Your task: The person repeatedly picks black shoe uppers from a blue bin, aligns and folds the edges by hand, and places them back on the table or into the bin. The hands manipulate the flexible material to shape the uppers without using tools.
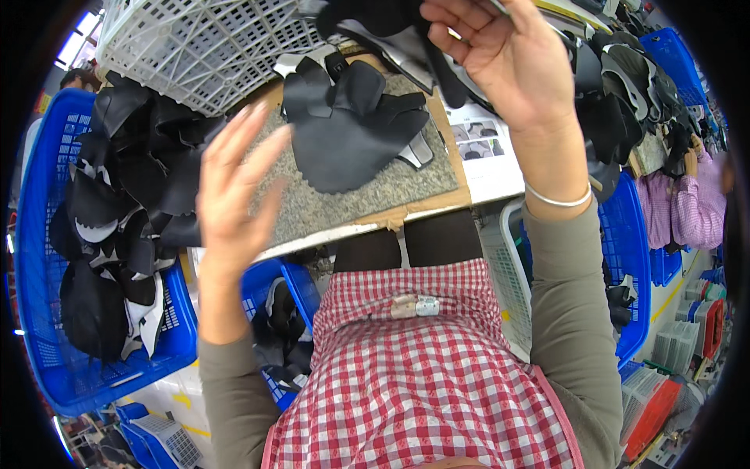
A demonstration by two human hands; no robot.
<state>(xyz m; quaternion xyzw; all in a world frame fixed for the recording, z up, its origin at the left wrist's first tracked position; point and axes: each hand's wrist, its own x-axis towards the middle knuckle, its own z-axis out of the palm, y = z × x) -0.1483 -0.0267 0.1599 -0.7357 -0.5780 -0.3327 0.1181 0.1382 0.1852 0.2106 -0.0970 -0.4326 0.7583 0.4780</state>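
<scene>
Lying on the grey slab (312, 217), that black panel (340, 148) looks light, soft, maybe slick; I'd pinch its scalloped edge. Left grip (229, 199)'s loosely spread, empty; right grip (527, 74)'s half-curled, can't tell if it's holding anything.

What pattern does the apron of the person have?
The apron has a red-and-white check; it shows best in the head view.

We note the left hand (234, 187), blurred, fingers spread, beside a flat black piece (340, 148) lying on a speckled grey board (418, 184). Right hand (519, 70) raised near dark pieces (383, 17); grip unclear to us. White crate (203, 51) behind. Blue basket (35, 258) at left, heaped with black pieces.
</scene>
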